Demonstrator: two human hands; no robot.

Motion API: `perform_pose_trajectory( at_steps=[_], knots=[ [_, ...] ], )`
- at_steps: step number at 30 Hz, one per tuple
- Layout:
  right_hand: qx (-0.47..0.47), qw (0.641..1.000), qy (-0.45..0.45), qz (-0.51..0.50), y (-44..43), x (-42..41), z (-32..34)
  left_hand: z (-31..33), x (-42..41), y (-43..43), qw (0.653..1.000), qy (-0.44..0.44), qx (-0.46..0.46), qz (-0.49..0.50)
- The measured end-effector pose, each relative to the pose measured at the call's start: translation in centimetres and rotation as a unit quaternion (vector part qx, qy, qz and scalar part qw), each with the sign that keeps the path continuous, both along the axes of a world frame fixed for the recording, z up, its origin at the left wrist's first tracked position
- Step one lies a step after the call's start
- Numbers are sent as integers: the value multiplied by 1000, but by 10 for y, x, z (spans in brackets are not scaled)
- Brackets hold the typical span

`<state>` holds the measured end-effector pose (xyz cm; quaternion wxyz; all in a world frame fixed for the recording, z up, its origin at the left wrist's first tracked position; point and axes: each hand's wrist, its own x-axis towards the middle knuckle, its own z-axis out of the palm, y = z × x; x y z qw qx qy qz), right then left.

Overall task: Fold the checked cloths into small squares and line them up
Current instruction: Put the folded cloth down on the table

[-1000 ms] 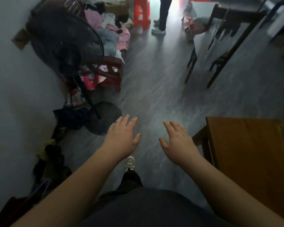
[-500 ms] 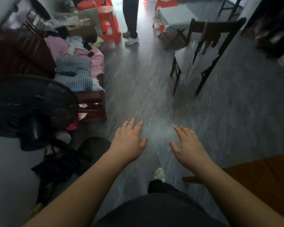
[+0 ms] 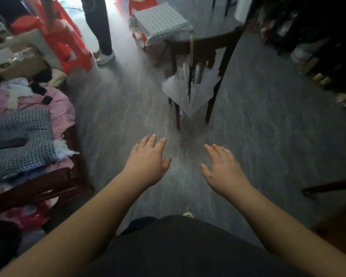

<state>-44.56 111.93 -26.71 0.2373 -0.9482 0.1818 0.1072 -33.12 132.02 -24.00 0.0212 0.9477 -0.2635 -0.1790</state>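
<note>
A stack of grey checked cloths (image 3: 160,23) lies on a red stool at the top middle, far ahead of me. A blue-and-white checked cloth (image 3: 22,142) lies rumpled on a pile at the left, on a dark red wooden seat. My left hand (image 3: 148,162) and my right hand (image 3: 222,168) are stretched out over the grey floor, palms down, fingers straight and spread. Both hold nothing and touch nothing.
A dark wooden chair (image 3: 204,62) with white papers on its seat stands straight ahead. A person's legs (image 3: 100,29) stand at the top left beside red plastic stools (image 3: 68,41). Pink clothing (image 3: 56,108) covers the left seat. Clutter lines the right wall.
The view has swung up and right as I walk forward: the fan and the brown table have left view, the chair and the stack of checked cloths are nearer. Both hands stay outstretched.
</note>
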Motion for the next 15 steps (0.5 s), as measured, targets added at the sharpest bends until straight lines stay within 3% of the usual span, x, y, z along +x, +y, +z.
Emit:
perform_pose_trajectory(
  at_steps=[8,15],
  knots=[
    [-31,985,20,-167,-122,32,-3,1,82,-189,981,24,-37,-189],
    [-50,934,29,-353,-240,51,-1,-6,145,-367,932,21,-61,-357]
  ],
)
